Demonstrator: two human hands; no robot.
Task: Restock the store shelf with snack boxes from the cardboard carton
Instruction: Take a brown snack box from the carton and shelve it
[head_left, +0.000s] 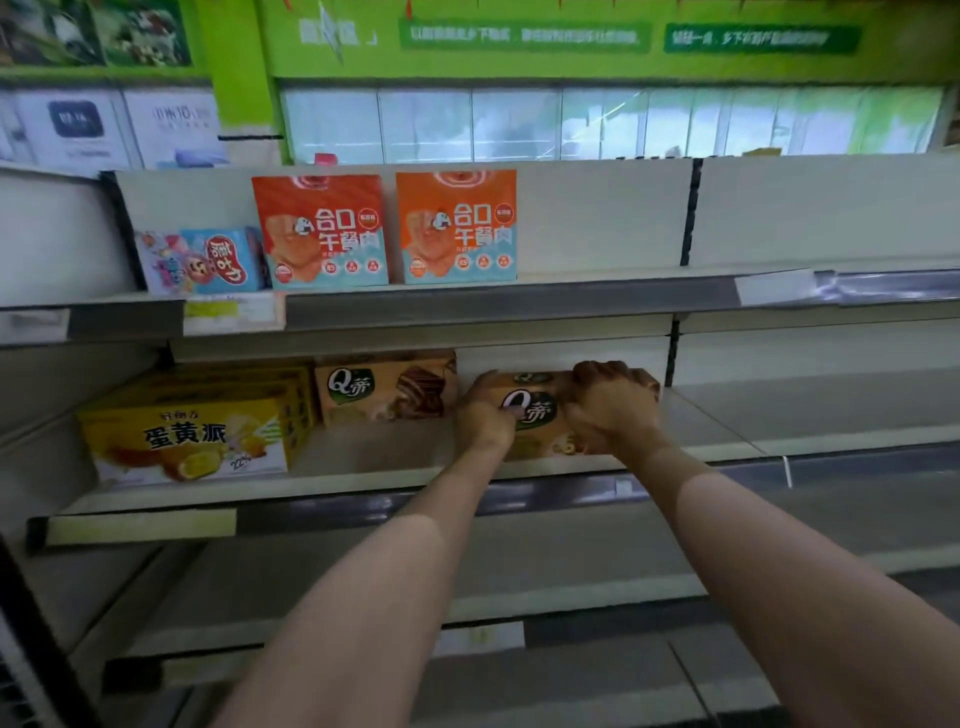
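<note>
Both hands' fingers, left hand (485, 415) and right hand (610, 410), grip tan cardboard snack box (540, 415); overhanging grey shelf (363, 480) edge, could tip off if released early.

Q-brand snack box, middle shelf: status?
Left hand and right hand both grip the tan Q-brand snack box, set on the middle shelf. Matching Q-brand box stands to its left. Nothing in the way.
</note>
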